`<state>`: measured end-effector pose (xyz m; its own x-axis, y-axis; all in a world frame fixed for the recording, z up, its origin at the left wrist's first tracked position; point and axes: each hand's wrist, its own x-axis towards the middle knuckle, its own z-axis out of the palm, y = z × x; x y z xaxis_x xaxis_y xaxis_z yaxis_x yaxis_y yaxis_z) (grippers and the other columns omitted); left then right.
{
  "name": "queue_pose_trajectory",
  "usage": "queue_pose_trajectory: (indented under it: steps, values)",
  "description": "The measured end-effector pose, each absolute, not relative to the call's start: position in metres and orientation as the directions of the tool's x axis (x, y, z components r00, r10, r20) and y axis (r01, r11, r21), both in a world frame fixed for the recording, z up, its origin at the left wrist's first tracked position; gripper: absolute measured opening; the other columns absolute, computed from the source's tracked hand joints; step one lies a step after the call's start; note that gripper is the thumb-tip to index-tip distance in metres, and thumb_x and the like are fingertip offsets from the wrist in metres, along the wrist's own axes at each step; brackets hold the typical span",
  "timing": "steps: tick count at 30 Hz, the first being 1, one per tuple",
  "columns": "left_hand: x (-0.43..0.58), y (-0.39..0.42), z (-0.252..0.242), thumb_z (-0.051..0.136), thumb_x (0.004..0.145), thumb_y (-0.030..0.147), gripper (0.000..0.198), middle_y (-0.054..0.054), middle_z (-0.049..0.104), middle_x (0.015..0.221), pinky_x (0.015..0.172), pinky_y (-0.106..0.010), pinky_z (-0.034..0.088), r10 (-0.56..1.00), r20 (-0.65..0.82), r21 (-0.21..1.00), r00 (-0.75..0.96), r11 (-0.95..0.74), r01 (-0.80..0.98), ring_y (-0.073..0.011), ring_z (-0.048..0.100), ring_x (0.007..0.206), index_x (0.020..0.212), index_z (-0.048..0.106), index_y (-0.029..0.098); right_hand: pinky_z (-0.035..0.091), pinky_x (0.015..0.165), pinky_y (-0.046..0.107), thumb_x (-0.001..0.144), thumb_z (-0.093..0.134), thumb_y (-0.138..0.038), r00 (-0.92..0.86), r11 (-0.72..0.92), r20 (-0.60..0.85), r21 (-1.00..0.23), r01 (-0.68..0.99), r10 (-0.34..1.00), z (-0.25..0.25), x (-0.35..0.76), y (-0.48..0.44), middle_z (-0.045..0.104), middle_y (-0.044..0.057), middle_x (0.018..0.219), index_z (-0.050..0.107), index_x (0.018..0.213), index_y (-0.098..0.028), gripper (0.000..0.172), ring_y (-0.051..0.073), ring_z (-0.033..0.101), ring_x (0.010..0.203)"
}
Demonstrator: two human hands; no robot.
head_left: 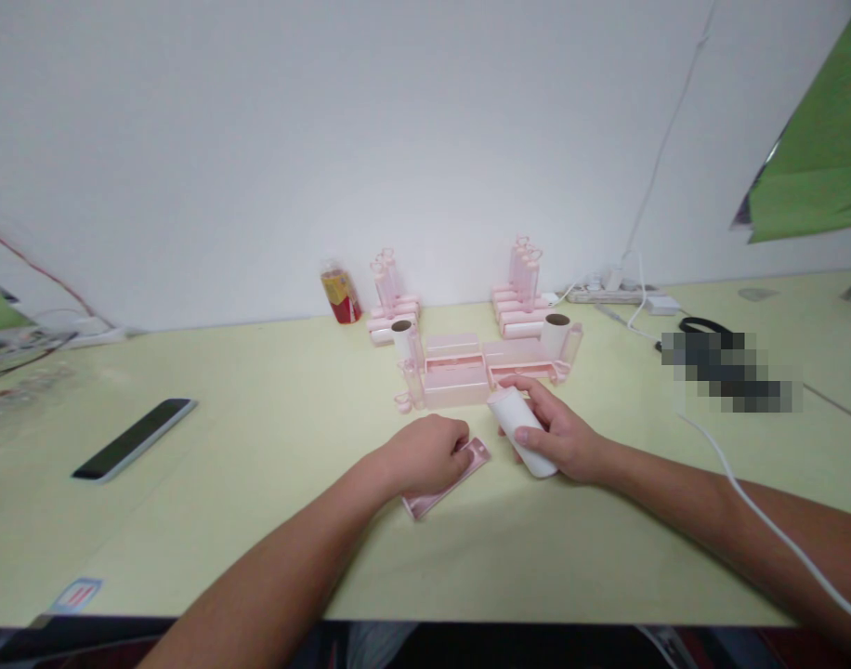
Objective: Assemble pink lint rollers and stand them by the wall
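In the head view, my right hand [561, 432] wraps round a white lint roller [523, 432] with a pink end, tilted above the table. Beside it, my left hand [432, 453] is closed on a shallow pink plastic cover [425, 504] lying low over the tabletop. Its fingers partly hide that cover. Just beyond both hands are several pink plastic case parts [457, 388], some open like troughs. Among them stand two white paper rolls with brown cores, one at the left [401, 342] and one at the right [555, 336].
Against the wall stand two groups of pink lint rollers, left [394, 311] and right [523, 311]. A red and yellow container [342, 295] is beside the left group. A phone [137, 439] lies at the left. A white cable [739, 483] crosses above my right forearm; a power strip [613, 295] sits behind.
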<state>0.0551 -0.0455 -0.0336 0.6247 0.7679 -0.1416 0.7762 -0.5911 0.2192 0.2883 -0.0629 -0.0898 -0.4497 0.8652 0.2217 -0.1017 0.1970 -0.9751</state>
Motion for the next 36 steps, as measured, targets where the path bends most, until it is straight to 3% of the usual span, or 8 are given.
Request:
queue_pose_trajectory:
  steps: [36]
  values:
    - [0.0554, -0.0446, -0.0272, 0.052, 0.088, 0.043, 0.029, -0.005, 0.066, 0.077, 0.055, -0.027, 0.032, 0.761, -0.186, 0.292, 0.622, -0.562, 0.774, -0.016, 0.056, 0.062, 0.08, 0.063, 0.018, 0.044, 0.054, 0.024, 0.086, 0.067, -0.047, -0.448, 0.174, 0.194, -0.981, -0.085, 0.873, -0.0883, 0.2882, -0.0621, 0.057, 0.002, 0.092, 0.029, 0.143, -0.028, 0.071, 0.013, 0.055, 0.064]
